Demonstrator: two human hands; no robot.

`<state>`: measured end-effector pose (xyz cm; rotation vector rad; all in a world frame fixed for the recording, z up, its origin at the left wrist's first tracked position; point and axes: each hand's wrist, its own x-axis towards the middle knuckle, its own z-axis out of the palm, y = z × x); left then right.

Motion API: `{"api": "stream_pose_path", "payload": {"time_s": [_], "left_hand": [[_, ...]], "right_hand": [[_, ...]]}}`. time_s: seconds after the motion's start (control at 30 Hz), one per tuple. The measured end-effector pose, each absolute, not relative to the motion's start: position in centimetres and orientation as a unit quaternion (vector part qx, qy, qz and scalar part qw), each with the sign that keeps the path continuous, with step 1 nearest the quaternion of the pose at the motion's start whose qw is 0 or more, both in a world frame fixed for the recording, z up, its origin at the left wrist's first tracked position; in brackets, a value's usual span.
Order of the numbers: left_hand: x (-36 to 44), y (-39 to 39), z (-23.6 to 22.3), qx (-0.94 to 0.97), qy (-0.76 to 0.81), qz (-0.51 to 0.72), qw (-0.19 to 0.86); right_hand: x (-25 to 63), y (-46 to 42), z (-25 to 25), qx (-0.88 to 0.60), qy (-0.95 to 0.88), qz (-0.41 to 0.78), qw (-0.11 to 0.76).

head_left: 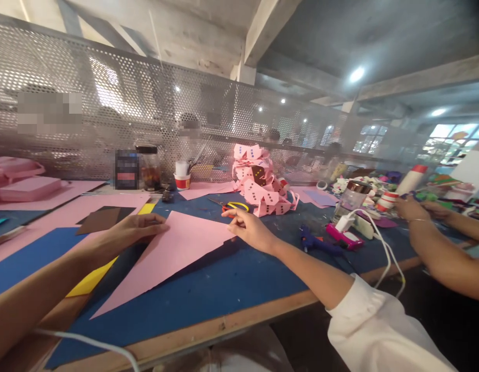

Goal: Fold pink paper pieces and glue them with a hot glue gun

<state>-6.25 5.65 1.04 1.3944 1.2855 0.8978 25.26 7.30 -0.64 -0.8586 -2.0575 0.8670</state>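
The left hand (140, 227) and right hand (251, 231) pinch a pink sheet (185, 245) over the table (239, 294). It seems a positioning step; next probably calls for light, even handling.

From mid-view, a perforated screen (142, 98) is stretching from ten to one o'clock. A dark-lidded jar (150, 173) is standing toward nine. A magenta power strip (350, 239) and a blue glue gun (314, 241) are lying toward four; a ceiling light (356, 75) is glowing at two.
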Motion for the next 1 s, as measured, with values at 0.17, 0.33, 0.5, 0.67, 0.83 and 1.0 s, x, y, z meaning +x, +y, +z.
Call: {"api": "stream_pose_path", "payload": {"time_s": [0.17, 0.33, 0.5, 0.67, 0.83, 1.0], "left_hand": [[-5.8, 5.2, 1.5, 0.573, 0.547, 0.388, 0.472], [-6.9, 5.7, 1.3, 0.630, 0.513, 0.354, 0.464], [-7.1, 6.2, 0.4, 0.687, 0.493, 0.340, 0.412], [-7.1, 6.4, 0.1, 0.703, 0.493, 0.347, 0.378], [-7.7, 6.7, 0.0, 0.702, 0.498, 0.341, 0.378], [-7.8, 7.0, -0.4, 0.703, 0.508, 0.335, 0.368]], "right_hand": [[25.5, 6.9, -0.3, -0.354, -0.784, 0.328, 0.389], [25.5, 6.9, 0.0, -0.374, -0.777, 0.297, 0.411], [25.6, 7.0, -0.2, -0.379, -0.775, 0.298, 0.408], [25.9, 6.9, -0.2, -0.366, -0.794, 0.313, 0.372], [26.1, 6.1, 0.4, -0.311, -0.862, 0.234, 0.324], [26.2, 5.8, 0.1, -0.291, -0.902, 0.095, 0.303]]}}
